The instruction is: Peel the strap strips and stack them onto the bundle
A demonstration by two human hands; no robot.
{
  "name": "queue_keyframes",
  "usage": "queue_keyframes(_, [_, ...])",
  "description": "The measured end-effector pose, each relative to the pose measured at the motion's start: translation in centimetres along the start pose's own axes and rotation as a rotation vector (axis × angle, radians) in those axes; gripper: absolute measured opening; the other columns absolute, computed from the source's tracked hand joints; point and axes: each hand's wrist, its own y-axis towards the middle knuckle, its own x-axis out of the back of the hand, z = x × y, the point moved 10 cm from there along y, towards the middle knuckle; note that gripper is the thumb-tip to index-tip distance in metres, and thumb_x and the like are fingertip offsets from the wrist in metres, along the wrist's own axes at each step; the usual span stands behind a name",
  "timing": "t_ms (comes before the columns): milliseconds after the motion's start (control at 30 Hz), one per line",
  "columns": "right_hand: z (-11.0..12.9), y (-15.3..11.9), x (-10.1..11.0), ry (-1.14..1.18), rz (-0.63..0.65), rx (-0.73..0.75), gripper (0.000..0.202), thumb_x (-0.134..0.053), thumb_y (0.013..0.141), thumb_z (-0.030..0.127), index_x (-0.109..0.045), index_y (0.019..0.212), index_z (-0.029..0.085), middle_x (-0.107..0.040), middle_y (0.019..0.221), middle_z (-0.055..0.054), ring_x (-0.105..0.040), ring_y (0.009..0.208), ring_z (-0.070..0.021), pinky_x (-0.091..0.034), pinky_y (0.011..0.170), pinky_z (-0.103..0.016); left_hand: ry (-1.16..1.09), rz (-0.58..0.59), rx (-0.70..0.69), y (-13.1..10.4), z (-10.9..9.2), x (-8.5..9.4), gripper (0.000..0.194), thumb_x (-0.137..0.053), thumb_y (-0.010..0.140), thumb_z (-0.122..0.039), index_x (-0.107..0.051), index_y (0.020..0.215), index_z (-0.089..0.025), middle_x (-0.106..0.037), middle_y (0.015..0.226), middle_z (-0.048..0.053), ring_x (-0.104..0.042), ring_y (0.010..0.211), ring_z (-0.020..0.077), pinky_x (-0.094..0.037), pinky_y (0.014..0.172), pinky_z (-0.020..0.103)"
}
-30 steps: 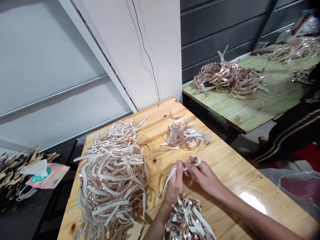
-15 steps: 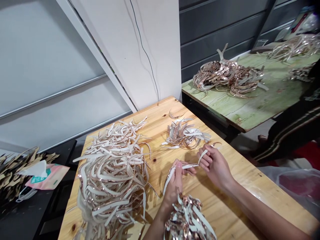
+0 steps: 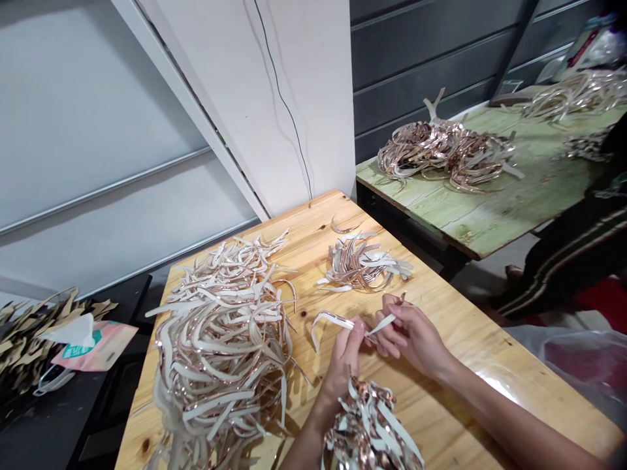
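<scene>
Over the front of the wooden table, my left hand [image 3: 343,361] pinches a narrow strip [image 3: 332,317], white on one face with shiny rose-gold edges. One end bends down to the left of that hand. The strip's other end runs into my right hand [image 3: 417,331], whose fingers are closed on it close to the left fingertips. Just beyond both hands lies a small pile of short curved strips [image 3: 353,263]. A large heap of similar strips [image 3: 220,352] is to the left. Crumpled, twisted rose-gold and white strips [image 3: 375,427] lie beside my left forearm.
The wooden table [image 3: 313,222] meets a white wall. A green table [image 3: 465,225] on the right carries more strips [image 3: 445,153]. A person's dark striped trouser leg [image 3: 568,267] and a clear plastic bag [image 3: 573,356] are beside it. A pink tissue pack [image 3: 105,346] sits on the black surface at left.
My right hand has come left and slightly down, closer to my left hand. The strip's free end has swung up and outward to the left, and its right part now slants between the hands.
</scene>
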Motion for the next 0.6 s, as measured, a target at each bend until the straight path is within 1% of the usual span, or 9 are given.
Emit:
queue_keyframes(67, [1.2,0.0,0.5,0.103,-0.048,0.017,0.04,-0.06,0.092,0.045,-0.035,0.067,0.026,-0.028,0.046,0.01,-0.03,0.038,-0.0118,-0.037,0.05,-0.029,-0.193,0.012,0.108,0.1,0.9,-0.3,0.047,-0.032,0.104,-0.059,-0.054,0.078,-0.027,-0.067,0.07,0.007,-0.065,0.063,0.0224,-0.054,0.062,0.041])
queue_keyframes(133, [2.4,-0.3,1.3,0.195,-0.108,0.049,0.039,-0.061,0.091,0.038,-0.035,0.065,0.025,-0.023,0.047,0.009,-0.024,0.04,-0.0114,-0.035,0.049,-0.027,-0.242,0.028,0.16,0.2,1.3,-0.7,0.046,-0.033,0.102,-0.063,-0.05,0.078,-0.027,-0.063,0.066,0.005,-0.061,0.058,0.021,-0.05,0.057,0.039])
queue_keyframes(233, [3.2,-0.6,2.4,0.305,-0.181,0.059,0.035,-0.059,0.091,0.031,-0.037,0.064,0.024,-0.018,0.051,0.008,-0.016,0.045,-0.0122,-0.03,0.047,-0.025,-0.203,0.04,0.149,0.3,1.2,-0.9,0.046,-0.033,0.101,-0.066,-0.049,0.08,-0.028,-0.057,0.059,0.002,-0.056,0.051,0.0198,-0.044,0.051,0.036])
queue_keyframes(333, [2.9,-0.8,3.0,0.345,-0.244,0.05,0.034,-0.059,0.091,0.029,-0.039,0.065,0.024,-0.015,0.055,0.008,-0.009,0.049,-0.0134,-0.027,0.045,-0.024,-0.237,-0.011,0.122,0.3,0.9,-0.5,0.044,-0.034,0.102,-0.063,-0.05,0.082,-0.028,-0.054,0.06,0.001,-0.055,0.05,0.0191,-0.046,0.051,0.037])
queue_keyframes(400, [2.6,-0.7,3.2,0.327,-0.279,0.05,0.034,-0.06,0.091,0.029,-0.04,0.065,0.024,-0.015,0.056,0.008,-0.009,0.05,-0.0136,-0.028,0.045,-0.025,-0.265,-0.047,0.122,0.2,1.1,-0.3,0.042,-0.034,0.103,-0.062,-0.049,0.083,-0.027,-0.052,0.063,0.001,-0.053,0.05,0.0179,-0.048,0.052,0.038])
queue_keyframes(467, [2.6,-0.7,3.5,0.267,-0.308,0.063,0.033,-0.062,0.09,0.028,-0.042,0.065,0.024,-0.018,0.058,0.008,-0.014,0.05,-0.0134,-0.031,0.046,-0.024,-0.302,-0.089,0.101,0.0,1.1,0.1,0.04,-0.035,0.103,-0.061,-0.049,0.085,-0.027,-0.053,0.07,0.001,-0.052,0.051,0.0165,-0.048,0.054,0.038])
queue_keyframes(533, [3.4,-0.7,4.0,0.171,-0.342,0.131,0.03,-0.064,0.09,0.032,-0.046,0.068,0.024,-0.029,0.061,0.005,-0.027,0.051,-0.0137,-0.035,0.048,-0.025,-0.328,-0.119,0.062,-0.1,0.9,0.4,0.038,-0.037,0.103,-0.059,-0.05,0.087,-0.027,-0.055,0.075,0.002,-0.052,0.054,0.0157,-0.046,0.055,0.037])
queue_keyframes(567, [4.0,-0.8,4.3,0.119,-0.355,0.174,0.029,-0.062,0.092,0.04,-0.051,0.071,0.024,-0.038,0.066,0.003,-0.035,0.054,-0.0149,-0.039,0.049,-0.026,-0.336,-0.124,0.044,-0.1,0.8,0.5,0.037,-0.038,0.103,-0.059,-0.051,0.087,-0.027,-0.056,0.076,0.002,-0.052,0.055,0.0154,-0.045,0.054,0.036])
queue_keyframes(600, [4.6,-0.8,4.6,0.075,-0.362,0.216,0.031,-0.058,0.093,0.052,-0.056,0.077,0.026,-0.046,0.072,0.0,-0.044,0.06,-0.0172,-0.044,0.052,-0.029,-0.345,-0.129,0.034,-0.2,0.8,0.6,0.037,-0.038,0.103,-0.058,-0.051,0.088,-0.027,-0.056,0.077,0.002,-0.052,0.055,0.0153,-0.045,0.054,0.035])
